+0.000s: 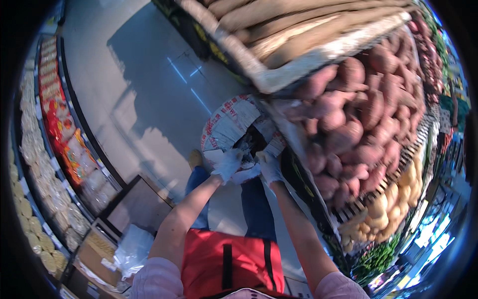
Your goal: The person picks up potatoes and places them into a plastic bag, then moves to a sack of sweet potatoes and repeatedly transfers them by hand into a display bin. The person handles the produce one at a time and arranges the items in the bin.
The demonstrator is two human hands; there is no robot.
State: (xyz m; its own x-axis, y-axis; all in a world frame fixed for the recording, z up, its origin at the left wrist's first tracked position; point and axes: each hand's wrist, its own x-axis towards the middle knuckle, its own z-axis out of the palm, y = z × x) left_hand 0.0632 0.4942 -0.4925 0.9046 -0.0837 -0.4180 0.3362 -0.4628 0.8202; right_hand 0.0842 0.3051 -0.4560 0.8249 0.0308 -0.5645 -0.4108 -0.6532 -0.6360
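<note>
Before my legs is a round package (pixel 233 119) in white wrapping with red printing. A ragged dark opening (pixel 257 140) shows in it; what lies inside cannot be made out. My left hand (pixel 227 164), in a thin pale glove and blurred, grips the wrapping at the near left of this opening. On the near right side, my right hand (pixel 269 166), gloved too, has its fingers curled on the torn edge.
Close on my right rises a produce stand with reddish sweet potatoes (pixel 347 130), a white-rimmed box (pixel 291 76) of long brown roots, and yellowish potatoes (pixel 379 205). Shelves of packaged goods (pixel 56 130) line the left. A clear plastic bag (pixel 134 248) lies by cardboard boxes (pixel 99 258).
</note>
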